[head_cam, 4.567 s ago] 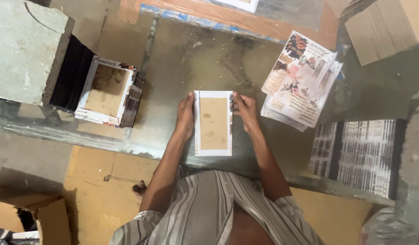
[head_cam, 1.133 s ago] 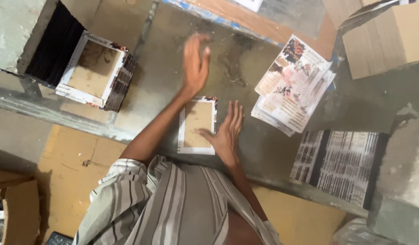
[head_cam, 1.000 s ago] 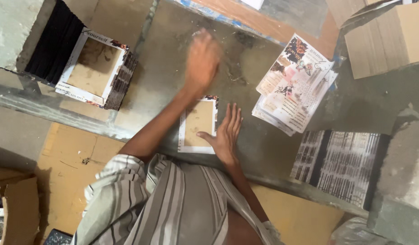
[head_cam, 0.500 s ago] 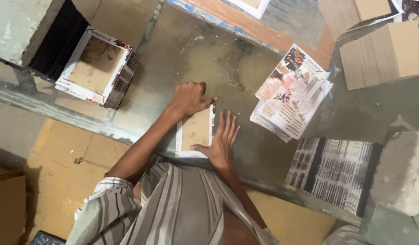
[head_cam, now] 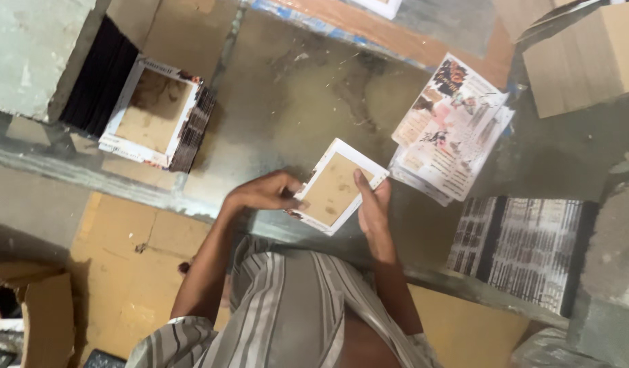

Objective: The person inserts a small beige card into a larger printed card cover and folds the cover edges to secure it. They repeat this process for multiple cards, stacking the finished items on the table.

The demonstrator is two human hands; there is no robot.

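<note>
A flat book cover (head_cam: 336,189), brown board inside a white border, is held just above the metal table (head_cam: 287,102), turned at an angle. My left hand (head_cam: 265,194) grips its left corner. My right hand (head_cam: 372,203) holds the right edge, thumb lying on the brown face.
A stack of finished covers (head_cam: 161,117) sits at the left beside a grey block (head_cam: 35,58). Printed colour sheets (head_cam: 454,129) lie to the right, and a black-and-white printed stack (head_cam: 525,249) at the near right. Cardboard boxes (head_cam: 580,58) stand at top right.
My left hand came down from the air onto the cover. Both hands then lifted and turned the cover off the table.
</note>
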